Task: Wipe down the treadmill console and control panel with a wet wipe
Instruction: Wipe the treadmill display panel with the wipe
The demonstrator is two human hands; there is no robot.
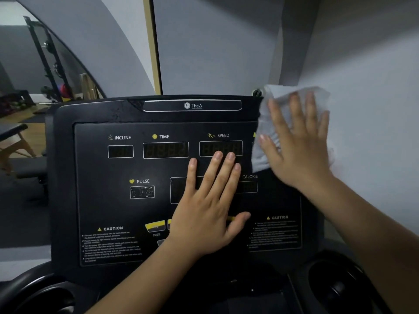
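The black treadmill console (pixel 95 168) fills the middle of the view, with dark displays labelled INCLINE, TIME, SPEED, PULSE and CALORIE. My left hand (pixel 208 205) lies flat on the panel's centre, fingers straight, its fingertips reaching the SPEED display. My right hand (pixel 299 143) presses a white wet wipe (pixel 267 123) flat against the console's upper right corner, fingers spread. The wipe hides that corner and the display under it. Yellow buttons (pixel 155 225) show partly beside my left hand.
Cup holders sit at the lower left (pixel 52 298) and lower right (pixel 333 282) of the console. A grey wall (pixel 374 109) stands close behind and to the right. A mirror on the left reflects a gym rack (pixel 48 62) and a bench (pixel 15 134).
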